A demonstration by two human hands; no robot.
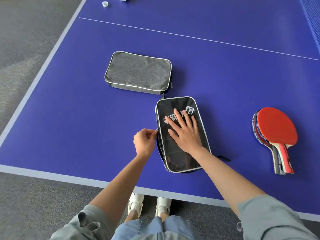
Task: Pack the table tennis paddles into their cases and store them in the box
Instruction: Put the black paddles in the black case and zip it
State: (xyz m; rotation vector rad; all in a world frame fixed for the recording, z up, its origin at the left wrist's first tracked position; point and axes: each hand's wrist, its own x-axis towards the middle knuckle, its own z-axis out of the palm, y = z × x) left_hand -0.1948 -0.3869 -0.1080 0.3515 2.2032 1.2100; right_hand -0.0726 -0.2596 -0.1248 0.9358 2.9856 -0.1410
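Paddles (275, 134) lie stacked on the worktop (86, 127), right of the black case (181, 153); right hand (185, 134) presses it flat, left hand (144, 142) pinches its zipper pull (157, 130).

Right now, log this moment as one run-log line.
step: unzipping black case | left hand: pinches zipper pull | right hand: flat on case | paddles: stacked on table, unpacked | grey case: untouched
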